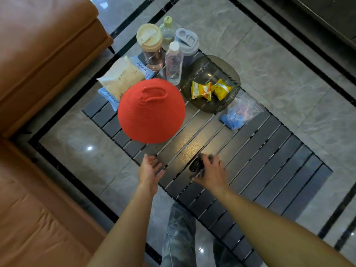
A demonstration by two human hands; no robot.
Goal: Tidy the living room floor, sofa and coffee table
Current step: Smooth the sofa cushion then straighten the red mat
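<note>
A red woven basket (pixel 151 110) stands upside down on the black slatted coffee table (pixel 260 157), its handle on top. Just in front of it my left hand (pixel 150 169) hovers open, palm up, at the table's near-left edge, holding nothing. My right hand (pixel 211 173) rests on the table with its fingers closed around a small black object (pixel 196 165), blurred and partly hidden. A dark glass bowl (pixel 212 74) behind the basket holds two yellow snack packets (pixel 201 90).
Bottles and cups (pixel 152 47) cluster at the table's far end, with tissue packs (pixel 119 78) and a blue plastic bag (pixel 240 114). The brown leather sofa (pixel 38 54) wraps the left side. Glossy tiled floor (pixel 289 64) surrounds the table; my legs (pixel 181 237) stand below.
</note>
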